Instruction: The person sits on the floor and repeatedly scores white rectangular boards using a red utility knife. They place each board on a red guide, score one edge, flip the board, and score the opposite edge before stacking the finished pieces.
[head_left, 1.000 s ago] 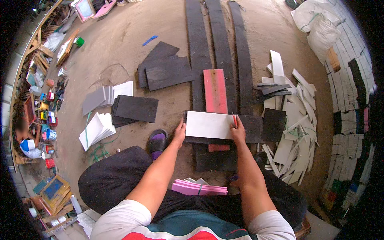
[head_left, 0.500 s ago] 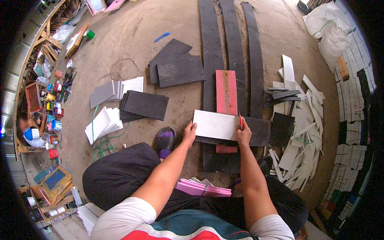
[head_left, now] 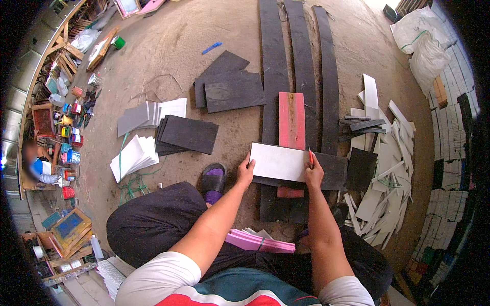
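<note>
My left hand [head_left: 246, 173] grips the left end of a white rectangular sheet [head_left: 280, 160], thumb on top. My right hand [head_left: 314, 173] closes on its right end and also holds a slim red tool [head_left: 311, 158], pointing away from me; its exact kind is hard to make out. Underneath the sheet lies a wide black strip [head_left: 331, 169] set crosswise. A red board [head_left: 291, 120] with a worn brown stripe runs under both, its near end [head_left: 290, 192] showing below. Long black strips [head_left: 275, 71] stretch away from me on the floor.
To the left lie stacked black sheets [head_left: 190, 133], white sheets [head_left: 133, 159] and grey sheets [head_left: 133, 119]. Farther off are black pieces [head_left: 235, 92] and a blue tool [head_left: 212, 48]. White offcuts [head_left: 390, 178] heap at right. Pink sheets [head_left: 260, 241] lie between my legs. Someone [head_left: 43, 166] sits far left.
The whole view has shifted slightly to the right. My hands keep the same hold on the white sheet, and the sheet stays over the black strip.
</note>
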